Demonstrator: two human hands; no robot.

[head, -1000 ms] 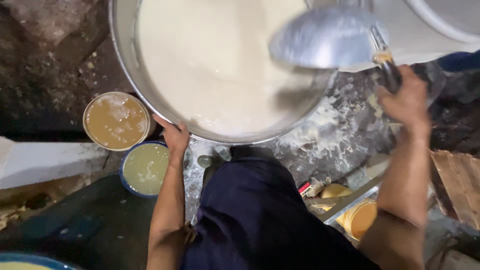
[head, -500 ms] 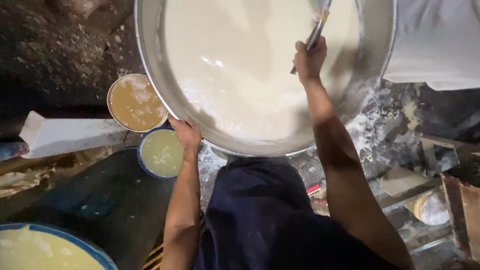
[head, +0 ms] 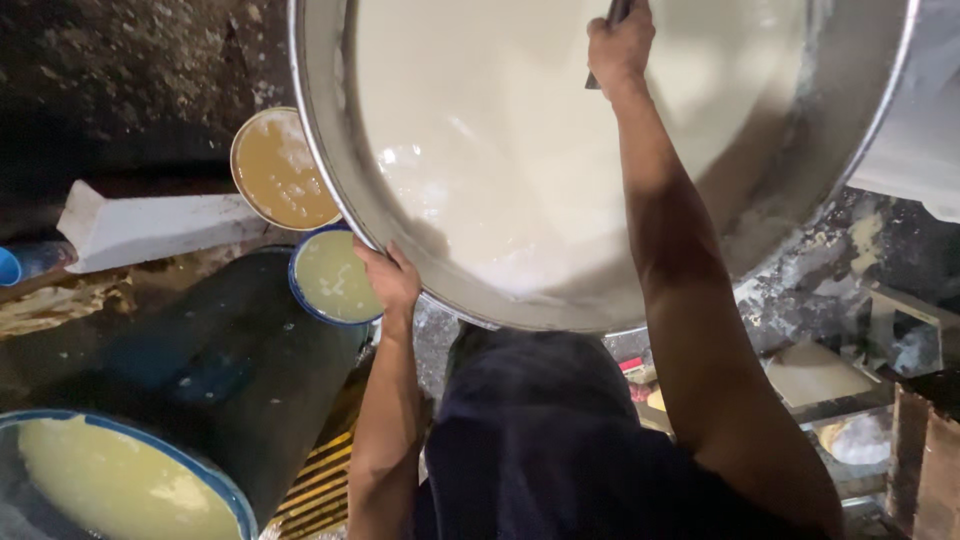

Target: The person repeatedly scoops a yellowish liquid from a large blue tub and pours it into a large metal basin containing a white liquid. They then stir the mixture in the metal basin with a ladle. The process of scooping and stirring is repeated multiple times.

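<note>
A huge metal vat full of white liquid fills the top of the view. My left hand grips the vat's near rim at the lower left. My right hand reaches over the liquid and is closed on a dark ladle handle; the ladle's bowl is out of view. My dark apron sits below the vat.
Left of the vat stand a metal bucket of brownish liquid and a blue-rimmed bowl of yellowish liquid. A larger blue tub of yellow liquid is at the bottom left. A white block lies at the left. Cluttered, powder-dusted surfaces lie at the right.
My right hand swung the ladle from the right side of the vat to over the liquid, and the ladle's bowl left the view. My left hand stayed on the rim.
</note>
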